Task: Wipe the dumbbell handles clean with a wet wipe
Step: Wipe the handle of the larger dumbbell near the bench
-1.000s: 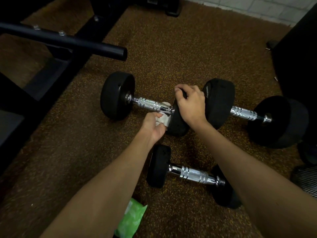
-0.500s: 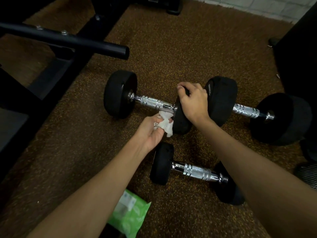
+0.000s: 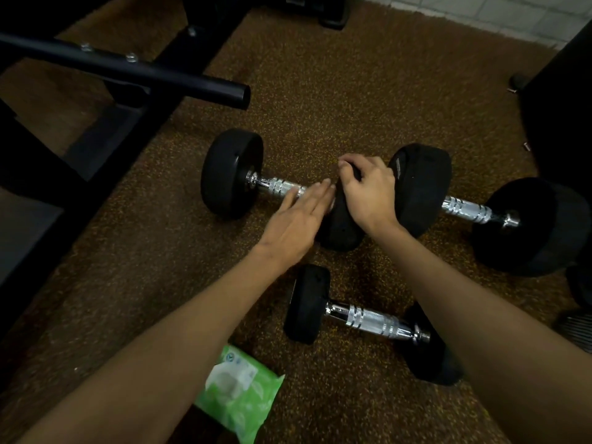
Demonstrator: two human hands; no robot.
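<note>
Where the dumbbell (image 3: 237, 174) lies on the floor (image 3: 320, 91), we lay the left hand (image 3: 298, 219) flat across its handle (image 3: 283, 186), fingers straight and pressed together. We curl the right hand (image 3: 368, 193) over the rim of the head (image 3: 339, 232) nearest it, gripping it. A second dumbbell (image 3: 466, 209) lies just beside that head, and a third dumbbell (image 3: 368, 318) lies nearer us. A green wipe pack (image 3: 240, 395) sits by the left forearm. A black bar (image 3: 128, 68) crosses the upper left.
</note>
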